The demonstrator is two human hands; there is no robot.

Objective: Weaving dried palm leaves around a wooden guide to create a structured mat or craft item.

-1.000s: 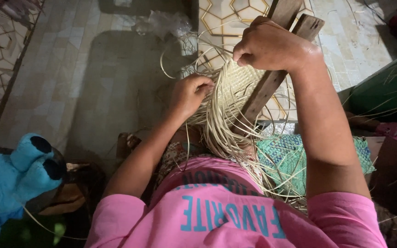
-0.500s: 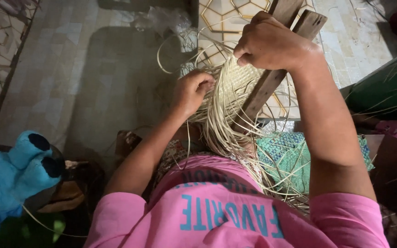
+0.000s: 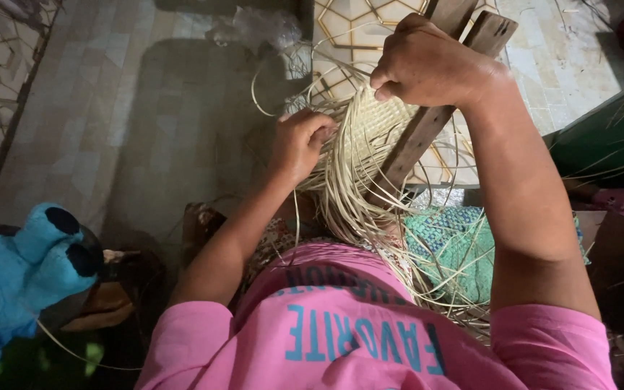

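Left hand [image 3: 299, 144] curled, pinching pale straw strands [image 3: 341, 195], right hand [image 3: 427, 65] fisted, gripping the woven straw panel [image 3: 377, 126] between both hands, against a wooden plank [image 3: 427, 123], tiled floor [image 3: 124, 108] beyond, blue plush toy [image 3: 23, 267] well left.

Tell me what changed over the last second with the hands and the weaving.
Very little. Both hands kept their grips: the left hand on the pale straw strips, the right hand at the woven panel on the wooden plank. The loose strands only shifted slightly.
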